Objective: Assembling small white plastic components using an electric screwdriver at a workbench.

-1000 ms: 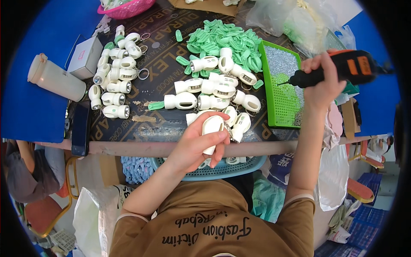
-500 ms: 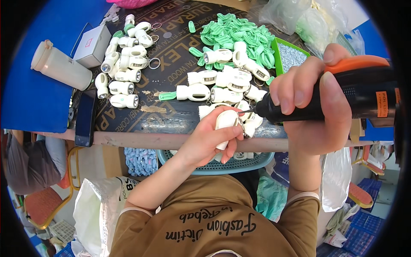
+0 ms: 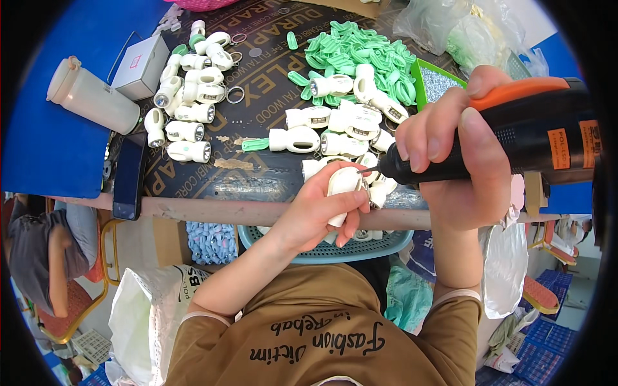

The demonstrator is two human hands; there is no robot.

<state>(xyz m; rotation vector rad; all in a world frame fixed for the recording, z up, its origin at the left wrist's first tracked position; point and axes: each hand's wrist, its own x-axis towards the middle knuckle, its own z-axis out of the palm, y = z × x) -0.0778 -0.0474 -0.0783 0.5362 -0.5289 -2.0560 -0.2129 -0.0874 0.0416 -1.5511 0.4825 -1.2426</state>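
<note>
— Left hand (image 3: 322,209) wrapped around a white plastic piece (image 3: 339,183), fingers curled over it, held just above the table edge (image 3: 257,209). Right hand (image 3: 454,164) clenched on a black-and-orange power screwdriver (image 3: 515,138), thin bit touching the white piece at its 3 o'clock side.

— Anything hidden on that piece?

— Mostly covered by the left fingers; only the upper rounded face visible. Contact point of the bit too small to make out clearly. Tool body cut off at the 3 o'clock rim of the view.

— And around the hands?

— At 12 o'clock from the held piece, loose cluster of white parts (image 3: 341,122), some overlapping. Further toward 12, heap of green plastic clips (image 3: 351,48). At 10 o'clock, neater rows of white parts (image 3: 183,106) with metal rings (image 3: 235,94) beside them. At 9 o'clock, dark phone (image 3: 129,174) lying over the table edge; beyond it a translucent bottle (image 3: 90,96) and a small white box (image 3: 138,64).

— Below the table?

— Teal basket (image 3: 335,248) at 6 o'clock of the left hand, half hidden under the table edge and wrist, contents hard to tell. Clear bags (image 3: 450,26) at 1 o'clock, contents blurred.
</note>
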